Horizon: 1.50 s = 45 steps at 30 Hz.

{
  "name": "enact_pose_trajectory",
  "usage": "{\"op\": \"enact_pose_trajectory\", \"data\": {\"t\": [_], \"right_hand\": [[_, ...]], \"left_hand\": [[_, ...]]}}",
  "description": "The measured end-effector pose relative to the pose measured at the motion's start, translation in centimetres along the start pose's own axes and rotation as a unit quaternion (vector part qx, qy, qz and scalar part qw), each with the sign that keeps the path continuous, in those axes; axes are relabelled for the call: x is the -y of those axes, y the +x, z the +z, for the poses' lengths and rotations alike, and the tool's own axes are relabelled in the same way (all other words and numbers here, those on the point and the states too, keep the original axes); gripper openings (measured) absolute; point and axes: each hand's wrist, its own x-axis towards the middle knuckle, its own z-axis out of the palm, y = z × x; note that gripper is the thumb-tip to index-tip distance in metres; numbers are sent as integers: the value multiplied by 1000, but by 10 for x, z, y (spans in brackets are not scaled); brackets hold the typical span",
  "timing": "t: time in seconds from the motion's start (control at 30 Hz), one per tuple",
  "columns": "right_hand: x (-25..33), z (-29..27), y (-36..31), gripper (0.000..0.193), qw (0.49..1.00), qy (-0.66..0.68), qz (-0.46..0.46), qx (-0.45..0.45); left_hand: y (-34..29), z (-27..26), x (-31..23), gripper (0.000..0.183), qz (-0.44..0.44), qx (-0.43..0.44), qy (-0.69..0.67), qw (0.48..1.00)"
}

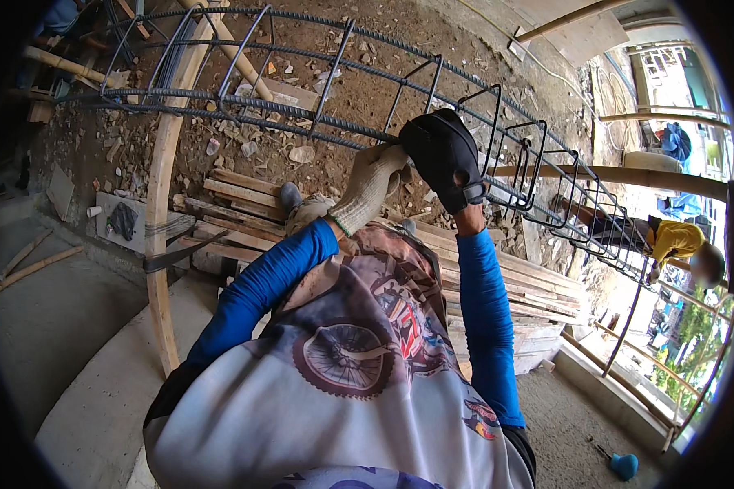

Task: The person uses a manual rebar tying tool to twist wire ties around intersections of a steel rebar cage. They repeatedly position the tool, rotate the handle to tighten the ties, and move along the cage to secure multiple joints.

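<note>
A long cage of ribbed steel rebar (347,126), with square stirrups along it, crosses in front of me from far left to right. My left hand (373,181), in a cream knit glove, is closed beside the cage's near bars, its fingertips close to my other hand. My right hand (444,159), in a black glove, is curled over the near bars beside a stirrup (493,130). The black glove hides its fingertips and that stretch of bar. Whatever either hand grips is hidden.
A wooden post (161,179) stands at the left under the cage. Stacked planks (506,281) lie below my arms, with rubble-strewn soil (302,155) beyond. At the right, a person in a yellow shirt (677,242) bends near the cage. A blue rounded object (624,466) lies on the floor.
</note>
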Motion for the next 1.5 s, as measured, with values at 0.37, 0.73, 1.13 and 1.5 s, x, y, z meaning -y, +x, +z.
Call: {"op": "enact_pose_trajectory", "data": {"t": [0.37,0.73,1.13,1.5], "right_hand": [[-6,2,1,20,1000,-22,0,15],[-5,2,-4,20,1000,-22,-3,-5],[-2,-5,-16,21,999,-3,-10,-43],[27,16,-53,31,976,67,5,-210]], "left_hand": [[-7,-1,-3,27,-3,27,-24,999],[-4,-4,5,27,-1,-2,-3,1000],[-8,-2,-1,17,-27,-1,-2,1000],[3,6,9,26,-10,-51,-8,999]]}}
